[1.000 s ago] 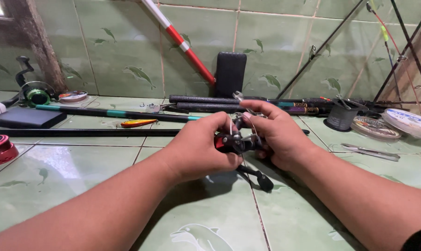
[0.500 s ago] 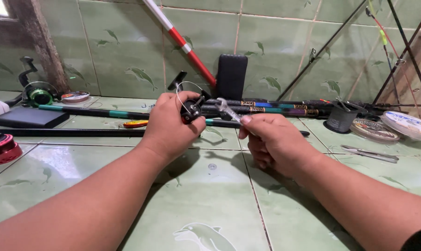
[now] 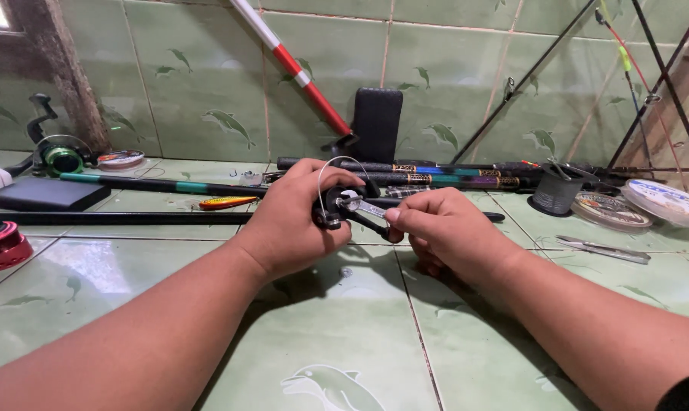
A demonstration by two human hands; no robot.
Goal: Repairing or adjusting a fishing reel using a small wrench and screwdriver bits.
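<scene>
My left hand [image 3: 295,221] grips a small black spinning fishing reel [image 3: 338,205] just above the green tiled floor. Its thin wire bail arches over the top. My right hand [image 3: 443,228] pinches the reel's silver and black crank handle [image 3: 369,211] between thumb and fingers. Both hands meet at the middle of the view.
Several fishing rods [image 3: 435,175] lie across the tiles behind my hands; a red and white pole [image 3: 299,72] leans on the tiled wall. A green reel [image 3: 59,156] and dark case [image 3: 44,194] sit left, line spools [image 3: 668,199] and a black spool [image 3: 555,190] right, an orange lure [image 3: 226,202] nearby.
Earlier both hands cupped the reel low near the floor. The left hand then lifted it up, and now it sits lower again with the right hand pinching the crank handle.
</scene>
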